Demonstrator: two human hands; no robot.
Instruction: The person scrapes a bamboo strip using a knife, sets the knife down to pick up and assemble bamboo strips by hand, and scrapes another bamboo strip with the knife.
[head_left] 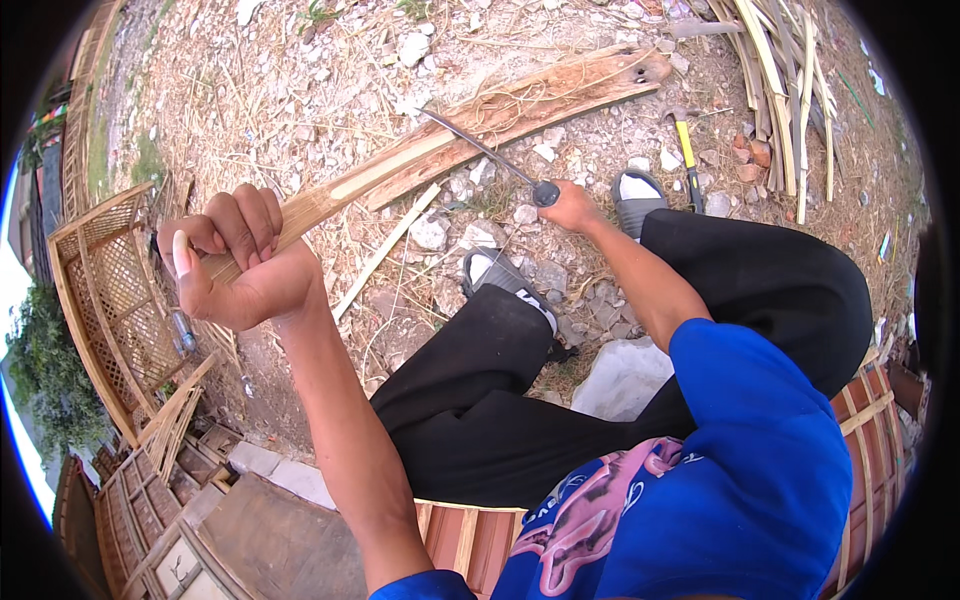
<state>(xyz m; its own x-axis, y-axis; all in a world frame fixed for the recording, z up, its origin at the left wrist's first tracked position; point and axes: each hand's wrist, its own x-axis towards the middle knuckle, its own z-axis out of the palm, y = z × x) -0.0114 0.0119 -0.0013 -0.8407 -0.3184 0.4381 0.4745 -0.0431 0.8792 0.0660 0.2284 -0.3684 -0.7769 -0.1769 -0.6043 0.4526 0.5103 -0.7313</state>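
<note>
My left hand [245,255] is closed round the near end of a bamboo strip [335,195]. The strip slants away to the right, its far part lying over a weathered wooden plank [590,82] on the ground. In my right hand [577,208] is a long knife [475,143], gripped by its dark handle. Its thin dark blade points up and to the left, crossing above the plank by the strip's far part. Whether the blade touches the strip, I cannot tell. Thin curled shavings [510,105] lie on the plank.
A hammer [688,158] with a yellow and black handle lies right of my feet. Beyond it is a pile of long strips [785,95]. A loose strip [388,250] and stones [430,232] lie before me. A woven lattice panel [112,290] leans at left; a pale block [622,380] sits between my legs.
</note>
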